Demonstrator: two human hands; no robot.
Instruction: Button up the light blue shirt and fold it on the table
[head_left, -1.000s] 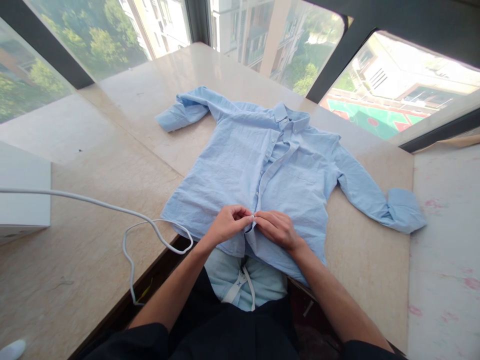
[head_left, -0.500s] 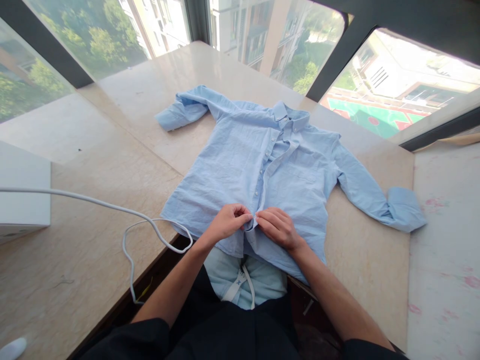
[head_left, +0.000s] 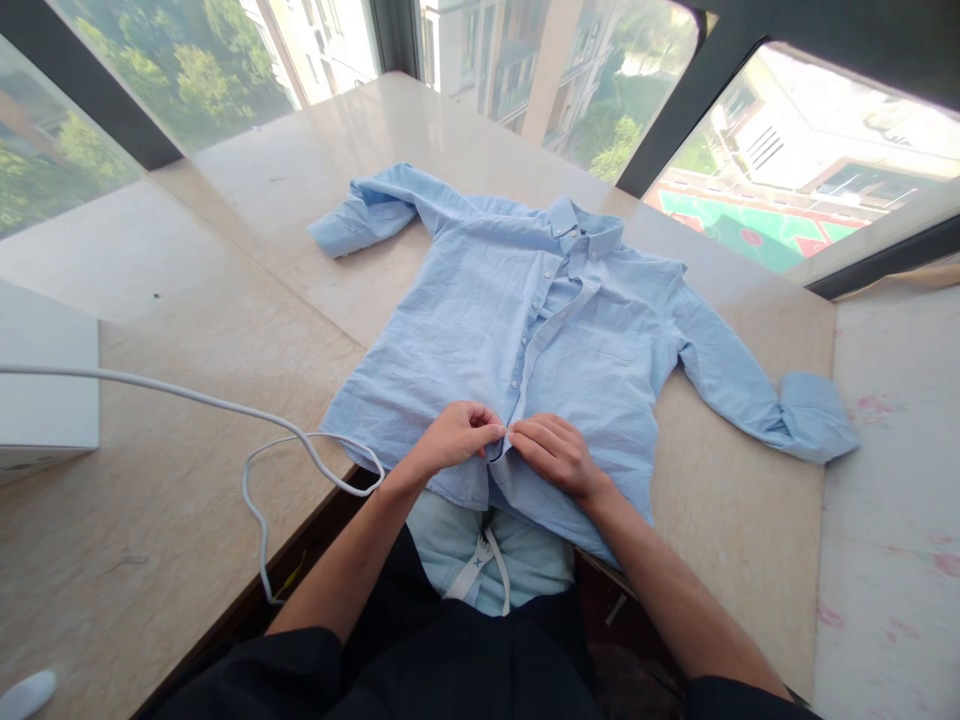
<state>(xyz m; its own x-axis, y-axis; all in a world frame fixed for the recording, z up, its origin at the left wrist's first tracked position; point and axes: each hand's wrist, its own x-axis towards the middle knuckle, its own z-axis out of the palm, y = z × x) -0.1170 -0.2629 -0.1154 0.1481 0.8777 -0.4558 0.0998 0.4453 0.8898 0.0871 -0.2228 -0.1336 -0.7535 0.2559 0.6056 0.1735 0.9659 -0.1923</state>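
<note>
A light blue button-up shirt (head_left: 442, 320) lies front side up, its collar away from me and its sleeves spread to both sides. The front placket hangs partly apart, with several small buttons showing along one edge. Low on the placket, my left hand (head_left: 463, 435) pinches the shirt's edge between thumb and fingers. Right beside it, my right hand (head_left: 556, 455) grips the other front edge, fingers pressed together. The fingertips of both hands nearly meet, and they hide whatever button or buttonhole lies between them.
A white cable (head_left: 187, 392) crosses from the left and loops by my left forearm. A white box (head_left: 49, 375) stands at the left on the beige stone ledge (head_left: 187, 520). Windows border the far side; a flower-patterned surface (head_left: 892, 500) is at the right.
Both hands stay at the same spot on the placket, with the fingertips shifted very slightly closer together. The view has tilted a little; the shirt lies as before.
</note>
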